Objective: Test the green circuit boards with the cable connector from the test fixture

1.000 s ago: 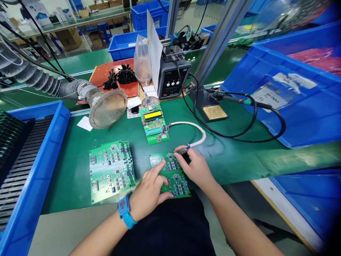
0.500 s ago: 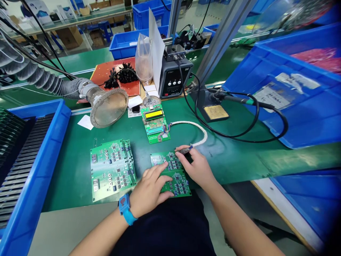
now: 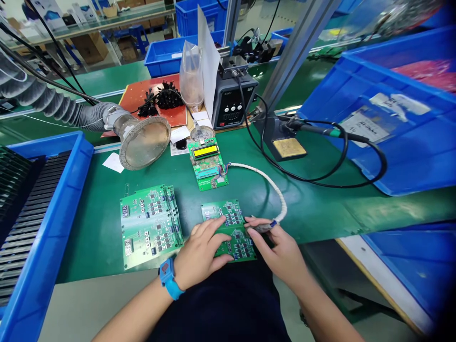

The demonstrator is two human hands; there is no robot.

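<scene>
A green circuit board point(image 3: 245, 237) with two similar halves lies flat near the bench's front edge. My left hand point(image 3: 201, 249) rests on its left side, fingers spread and touching the surface without wrapping round it. In my right hand point(image 3: 280, 244), thumb and fingers pinch a slim grey probe point(image 3: 262, 228) at the board's right edge, beside the lower half; its tip is too small to make out. From the probe a white sleeved cable point(image 3: 274, 183) curves back to a green programmer board point(image 3: 210, 183) with a lit yellow display and a teal socket.
A stack of circuit boards point(image 3: 142, 228) lies left of my left hand. Beyond are a fume extractor nozzle point(image 3: 146, 142), a soldering station point(image 3: 233, 102) and an iron stand point(image 3: 281, 142) with a looping black cable. Blue bins point(image 3: 67, 190) flank the green bench point(image 3: 309, 209).
My right hand has moved down towards me along the board's right edge, from beside the upper half to the lower half, bringing the probe and cable. My left hand has stayed in place.
</scene>
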